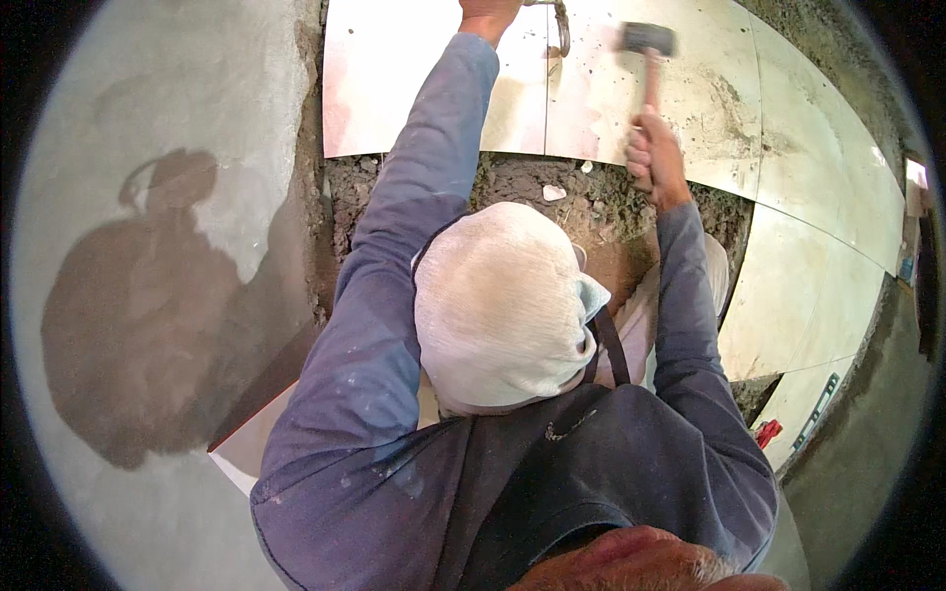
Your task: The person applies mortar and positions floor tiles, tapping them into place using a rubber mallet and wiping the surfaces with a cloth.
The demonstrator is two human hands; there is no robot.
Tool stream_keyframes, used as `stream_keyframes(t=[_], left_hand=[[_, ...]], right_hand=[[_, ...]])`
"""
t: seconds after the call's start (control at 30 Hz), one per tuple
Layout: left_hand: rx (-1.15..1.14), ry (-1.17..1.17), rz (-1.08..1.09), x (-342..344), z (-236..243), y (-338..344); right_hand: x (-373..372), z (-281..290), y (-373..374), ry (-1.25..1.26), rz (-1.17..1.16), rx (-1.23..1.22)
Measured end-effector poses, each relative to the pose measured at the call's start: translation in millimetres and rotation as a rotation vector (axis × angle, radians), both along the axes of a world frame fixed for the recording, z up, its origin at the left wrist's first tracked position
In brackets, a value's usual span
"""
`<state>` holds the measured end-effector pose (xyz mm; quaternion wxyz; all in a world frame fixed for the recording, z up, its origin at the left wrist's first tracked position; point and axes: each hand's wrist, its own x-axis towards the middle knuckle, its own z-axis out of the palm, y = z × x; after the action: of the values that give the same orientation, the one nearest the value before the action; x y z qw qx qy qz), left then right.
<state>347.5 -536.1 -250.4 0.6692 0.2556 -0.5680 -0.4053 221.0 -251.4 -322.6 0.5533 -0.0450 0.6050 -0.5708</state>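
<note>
My left hand [490, 14] is at the top edge over white floor tiles [522, 108], its fingers mostly cut off or hidden, beside a bent metal piece [563, 32] that I cannot identify. My right hand [657, 163] grips the wooden handle of a black-headed mallet [645, 39], blurred by motion, above the tiles. Below the tiles' near edge lies a rough mortar bed [532, 182] with pale chips. A white cloth-covered rounded form [498, 305] with a dark strap sits between my arms.
A grey concrete surface [118, 118] with a shadow runs along the left, a loose tile [248, 455] at its lower part. More tiles [798, 286] continue on the right, with a spirit level [816, 409] and a red object [769, 431] near the lower right.
</note>
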Motion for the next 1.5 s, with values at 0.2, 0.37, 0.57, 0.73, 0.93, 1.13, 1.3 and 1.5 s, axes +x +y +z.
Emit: stream_keyframes(t=[0.2, 0.37, 0.57, 0.73, 0.93, 1.13, 1.3, 1.5], left_hand=[[0.035, -0.097, -0.194, 15.3, -3.0, -4.7], [0.177, 0.074, -0.115, 25.3, 13.9, 3.6], [0.158, 0.012, -0.186, 14.6, 18.6, 7.7], [0.088, -0.012, -0.264, 1.6, 16.3, 8.8], [0.139, 0.014, -0.271, 3.5, 15.4, 3.9], [0.118, -0.015, -0.252, 5.5, 11.5, 21.1], [0.092, 0.024, -0.192, 3.8, 2.5, 24.0], [0.149, 0.009, -0.149, 16.9, -3.8, 19.0]], right_hand=[[-11.7, 5.9, 26.7, 0.061, -0.610, -0.225], [-12.7, 10.7, 49.8, 0.030, -0.477, -0.261], [4.1, 18.7, 64.5, 0.083, -0.338, -0.107], [5.2, 17.6, 69.4, 0.036, -0.324, -0.083], [-4.8, 13.7, 77.2, 0.025, -0.346, -0.065], [-0.5, 16.8, 72.6, 0.061, -0.329, -0.036], [4.1, 27.8, 63.3, 0.200, -0.219, 0.069], [11.5, 25.8, 33.5, 0.174, -0.123, 0.004]])
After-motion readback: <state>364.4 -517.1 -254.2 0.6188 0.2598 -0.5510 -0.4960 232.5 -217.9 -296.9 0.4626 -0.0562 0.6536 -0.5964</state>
